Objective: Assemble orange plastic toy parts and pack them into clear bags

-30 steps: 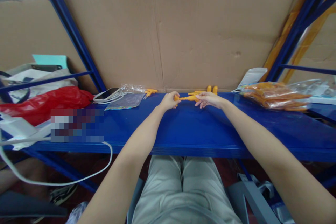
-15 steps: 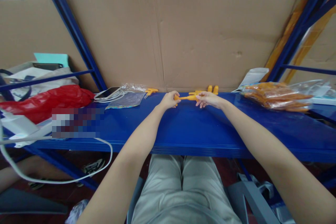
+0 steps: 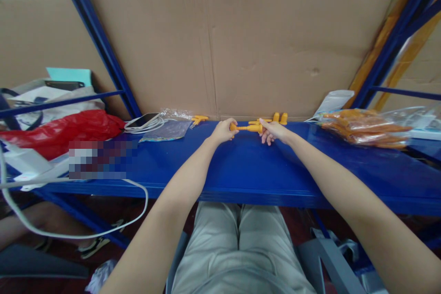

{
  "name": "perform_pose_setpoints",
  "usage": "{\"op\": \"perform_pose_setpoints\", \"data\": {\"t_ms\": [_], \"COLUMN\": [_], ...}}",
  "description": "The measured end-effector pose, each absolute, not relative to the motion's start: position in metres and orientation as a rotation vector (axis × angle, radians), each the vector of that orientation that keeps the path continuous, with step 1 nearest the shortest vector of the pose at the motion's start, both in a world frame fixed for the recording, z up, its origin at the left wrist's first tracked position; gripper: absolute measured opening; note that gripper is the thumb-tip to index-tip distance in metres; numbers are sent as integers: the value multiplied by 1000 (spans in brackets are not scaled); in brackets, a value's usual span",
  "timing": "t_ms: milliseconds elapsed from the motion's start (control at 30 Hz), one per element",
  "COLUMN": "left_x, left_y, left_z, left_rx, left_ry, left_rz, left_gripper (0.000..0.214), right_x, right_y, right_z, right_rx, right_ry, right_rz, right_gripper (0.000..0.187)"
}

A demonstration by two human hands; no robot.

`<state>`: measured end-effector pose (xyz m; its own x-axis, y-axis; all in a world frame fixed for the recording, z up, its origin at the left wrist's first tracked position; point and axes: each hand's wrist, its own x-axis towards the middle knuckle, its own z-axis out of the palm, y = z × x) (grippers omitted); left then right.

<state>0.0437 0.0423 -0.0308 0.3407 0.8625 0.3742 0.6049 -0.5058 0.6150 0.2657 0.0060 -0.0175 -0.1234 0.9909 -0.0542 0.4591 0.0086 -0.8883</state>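
Over the far part of the blue shelf (image 3: 248,170), both my hands hold one orange plastic piece (image 3: 246,127), a thin ribbed rod. My left hand (image 3: 223,131) is closed on its left end. My right hand (image 3: 272,132) pinches its right end, fingers curled. Just behind them, more small orange parts (image 3: 279,118) lie against the cardboard wall, and another orange part (image 3: 198,120) lies further left.
A clear bag of orange parts (image 3: 361,126) and a white pouch (image 3: 332,101) lie at the right. At the left are a phone with white cable (image 3: 144,122), a clear packet (image 3: 167,131), a red bag (image 3: 65,131) and a white charger cord (image 3: 79,234). Cardboard (image 3: 258,41) backs the shelf.
Both hands stay on the orange piece with only slight finger shifts; the view has drifted a little to the right.
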Motion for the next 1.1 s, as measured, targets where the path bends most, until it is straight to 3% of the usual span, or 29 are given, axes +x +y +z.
{"op": "perform_pose_setpoints", "data": {"t_ms": [267,400,567,800,967,1100], "left_x": [44,44,44,44,44,44], "left_y": [41,40,38,36,37,38], "left_z": [-30,-29,-29,-26,-26,-27], "left_rx": [2190,2178,2199,2208,2180,2208], "left_ry": [1310,1344,1338,1376,1383,1376], "left_rz": [946,945,937,925,926,924], "left_gripper": [26,26,26,26,27,26], "right_x": [263,268,272,270,277,282], "right_y": [2,-2,-1,7,11,16], "right_z": [-14,-10,-11,-18,-21,-25], "right_rx": [-1447,-1365,-1355,-1450,-1386,-1355], "right_ry": [-1547,-1554,-1582,-1623,-1659,-1696], "right_rz": [1086,1218,1210,1160,1123,1063], "right_gripper": [46,27,21,48,39,41]}}
